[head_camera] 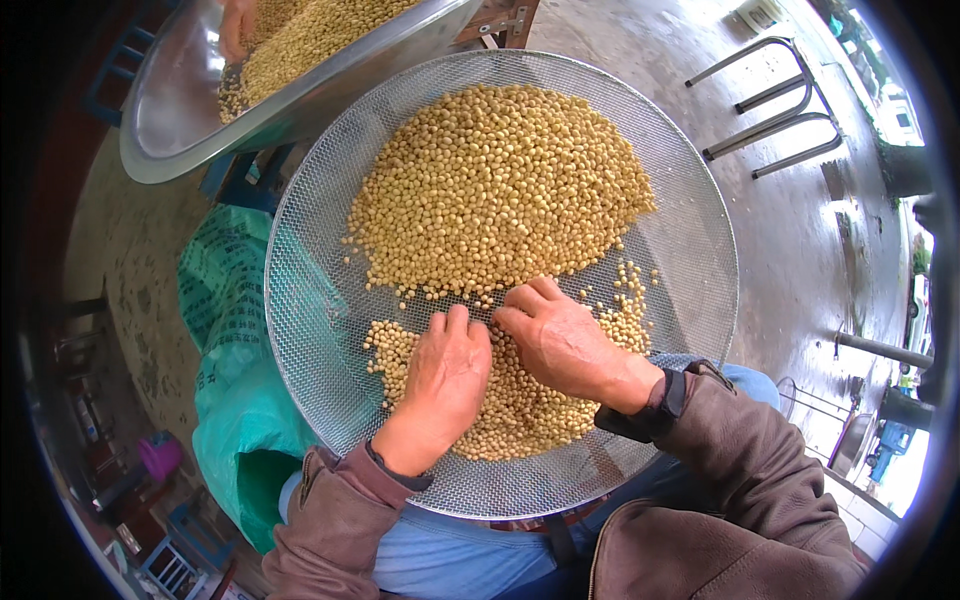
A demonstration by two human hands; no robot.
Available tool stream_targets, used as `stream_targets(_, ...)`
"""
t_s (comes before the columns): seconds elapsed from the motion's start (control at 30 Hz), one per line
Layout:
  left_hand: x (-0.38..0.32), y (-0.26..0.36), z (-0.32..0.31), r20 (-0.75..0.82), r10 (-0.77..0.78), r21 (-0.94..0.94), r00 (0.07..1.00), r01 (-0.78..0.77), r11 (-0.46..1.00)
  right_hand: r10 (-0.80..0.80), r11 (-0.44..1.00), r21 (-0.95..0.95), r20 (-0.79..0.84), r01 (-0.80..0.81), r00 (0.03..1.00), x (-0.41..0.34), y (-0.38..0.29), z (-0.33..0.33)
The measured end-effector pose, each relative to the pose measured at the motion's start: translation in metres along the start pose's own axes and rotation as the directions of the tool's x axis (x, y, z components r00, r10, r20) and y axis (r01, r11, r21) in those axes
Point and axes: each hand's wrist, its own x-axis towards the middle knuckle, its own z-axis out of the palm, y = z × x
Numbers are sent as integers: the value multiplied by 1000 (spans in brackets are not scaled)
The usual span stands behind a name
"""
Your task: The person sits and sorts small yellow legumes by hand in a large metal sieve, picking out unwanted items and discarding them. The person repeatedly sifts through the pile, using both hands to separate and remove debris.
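A round wire-mesh sieve point(679, 277) rests over my lap. On its far half lies a large mound of soybeans point(502, 180); a smaller, flatter spread of soybeans point(517, 412) covers the near half. Between the two, my left hand point(450, 367) lies over the near beans with its fingers bent down. Just right of it, my right hand point(566, 341) reaches in from the right, fingers curled to the mesh at the gap. The fingertips of both are partly hidden, so whether they pinch any beans does not show.
Beyond the sieve, at upper left, stands a metal basin point(172, 112) of soybeans, with another person's hand point(236, 30) in it. A green woven sack point(240, 390) hangs left of the sieve. An overturned metal-legged stool point(787, 97) lies on the wet floor point(780, 225).
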Motion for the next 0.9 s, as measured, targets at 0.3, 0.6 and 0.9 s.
stream_targets(0.3, 8, 5, -2, -81, 20, -50, 997, -24, 998, -5, 998, 55, -2, 5, 1000, -12, 1, -6)
stream_targets(0.6, 16, 3, 1, -80, 47, -31, 996, -49, 998, 93, 995, 47, -226, -84, 970, -9, 20, -20)
stream_targets(0.9, 17, 19, 5, -123, 24, -103, 992, -37, 994, 121, 993, 9, -133, -121, 984, -12, 23, -20)
